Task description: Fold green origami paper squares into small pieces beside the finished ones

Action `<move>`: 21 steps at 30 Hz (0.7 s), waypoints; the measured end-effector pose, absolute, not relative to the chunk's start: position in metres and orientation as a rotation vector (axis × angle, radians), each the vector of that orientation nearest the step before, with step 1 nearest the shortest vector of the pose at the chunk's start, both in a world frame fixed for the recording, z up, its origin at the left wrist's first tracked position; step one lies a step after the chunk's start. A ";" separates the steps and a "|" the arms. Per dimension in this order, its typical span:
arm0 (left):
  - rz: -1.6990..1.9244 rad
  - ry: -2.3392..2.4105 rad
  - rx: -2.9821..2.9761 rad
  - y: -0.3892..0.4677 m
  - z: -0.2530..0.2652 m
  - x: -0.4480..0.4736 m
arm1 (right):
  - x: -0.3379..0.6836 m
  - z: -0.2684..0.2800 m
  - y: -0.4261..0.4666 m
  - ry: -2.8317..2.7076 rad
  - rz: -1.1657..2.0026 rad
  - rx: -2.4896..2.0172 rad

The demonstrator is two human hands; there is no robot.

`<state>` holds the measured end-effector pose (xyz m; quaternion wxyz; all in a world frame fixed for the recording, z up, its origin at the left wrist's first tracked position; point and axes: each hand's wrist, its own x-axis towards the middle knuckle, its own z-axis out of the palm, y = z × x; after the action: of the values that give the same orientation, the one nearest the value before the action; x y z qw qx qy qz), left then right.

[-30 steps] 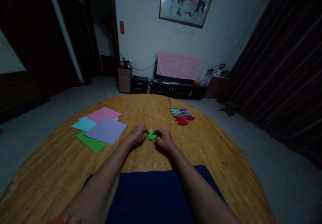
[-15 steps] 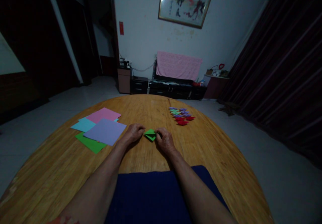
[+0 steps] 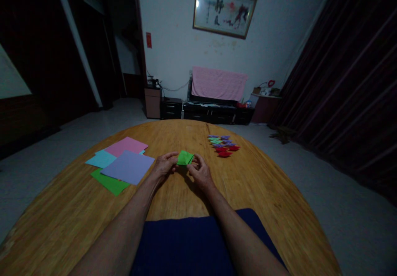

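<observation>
Bench [image 3: 248, 193]: round, grained wood, filling much of the lower frame.
Green paper [image 3: 185, 158]: centre of frame, folded small, seemingly raised off the wood; likely light, springy where layered, easily crumpled; best taken lightly by opposite edges, sparing the creases.
Left hand [image 3: 166, 164]: fingertips closed at the paper's left edge.
Right hand [image 3: 201, 172]: thumb and fingers pinching its right edge, apart from the other hand.
Sheets [image 3: 127, 167]: left of centre; flat, matte, overlapping.
Folded pieces [image 3: 221, 149]: right of centre; small, pointed, red, purple, pale green.
</observation>
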<state>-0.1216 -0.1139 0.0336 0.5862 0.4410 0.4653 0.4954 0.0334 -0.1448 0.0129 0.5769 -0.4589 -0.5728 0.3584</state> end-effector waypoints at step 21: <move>1.080 0.902 1.107 -0.127 0.047 -0.124 | 0.036 0.015 -0.143 -1.547 0.470 -1.045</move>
<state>-0.1236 -0.1274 0.0467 0.6252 0.4825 0.3932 0.4709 0.0362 -0.1431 0.0153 0.5714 -0.4455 -0.6594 0.2005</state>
